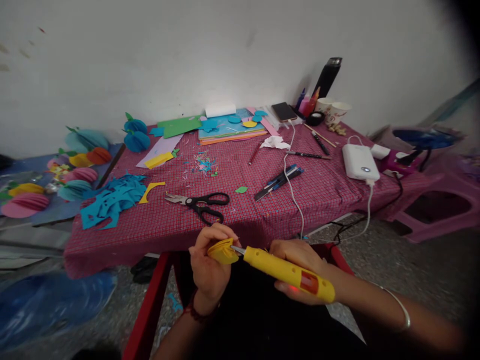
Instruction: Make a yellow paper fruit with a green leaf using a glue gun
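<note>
My left hand [213,265] is closed on a small stack of yellow paper pieces [224,251], held just off the table's front edge. My right hand [303,265] grips a yellow glue gun [287,270] with a small red light glowing underneath. Its metal nozzle [238,249] points left and meets the right side of the yellow paper; whether glue is coming out cannot be seen. Black-handled scissors [204,201] lie on the checked tablecloth [240,160] just beyond my left hand. A green paper leaf [241,190] lies near them.
Blue paper scraps [116,197] lie at the table's left. Craft knives [279,182] sit mid-right, crossed by a white cable [288,185] from a phone [284,112]. A white power bank [360,162] is at the right. Paper fruits [86,140] stand on a surface at far left.
</note>
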Demonstrator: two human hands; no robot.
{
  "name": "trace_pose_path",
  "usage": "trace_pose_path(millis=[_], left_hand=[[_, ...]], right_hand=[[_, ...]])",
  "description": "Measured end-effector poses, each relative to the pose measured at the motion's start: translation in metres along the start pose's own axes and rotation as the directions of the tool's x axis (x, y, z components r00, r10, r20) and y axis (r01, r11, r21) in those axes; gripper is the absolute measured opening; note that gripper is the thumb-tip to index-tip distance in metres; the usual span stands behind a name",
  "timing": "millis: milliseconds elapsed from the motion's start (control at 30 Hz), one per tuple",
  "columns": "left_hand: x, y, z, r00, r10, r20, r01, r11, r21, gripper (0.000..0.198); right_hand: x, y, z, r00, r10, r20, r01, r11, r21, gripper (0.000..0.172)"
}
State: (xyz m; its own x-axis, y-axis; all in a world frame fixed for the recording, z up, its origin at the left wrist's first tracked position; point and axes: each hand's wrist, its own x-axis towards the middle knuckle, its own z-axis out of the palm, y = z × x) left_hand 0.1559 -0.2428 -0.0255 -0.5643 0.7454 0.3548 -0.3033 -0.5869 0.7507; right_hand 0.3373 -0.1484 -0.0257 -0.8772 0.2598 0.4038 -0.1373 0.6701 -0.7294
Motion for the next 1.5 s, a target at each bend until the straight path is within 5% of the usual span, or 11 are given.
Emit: trace_pose_path(millis=[633,1500], left_hand=[[-0.0033,-0.0009,0.0005,0.998,-0.012,-0.056,0.016,0.998,0.068,0.056],[-0.0056,-0.0009,0.0049,0.986,-0.148,-0.079,0.145,0.989,-0.04,0.052]], right_hand=[[0.0059,-0.0045,-0.0014,0.998,-0.002,-0.056,-0.001,0.999,-0.039,0.026],[0.0028,-0.0002,-0.0044,0.998,-0.013,-0.058,0.011,0.999,-0.031,0.025]])
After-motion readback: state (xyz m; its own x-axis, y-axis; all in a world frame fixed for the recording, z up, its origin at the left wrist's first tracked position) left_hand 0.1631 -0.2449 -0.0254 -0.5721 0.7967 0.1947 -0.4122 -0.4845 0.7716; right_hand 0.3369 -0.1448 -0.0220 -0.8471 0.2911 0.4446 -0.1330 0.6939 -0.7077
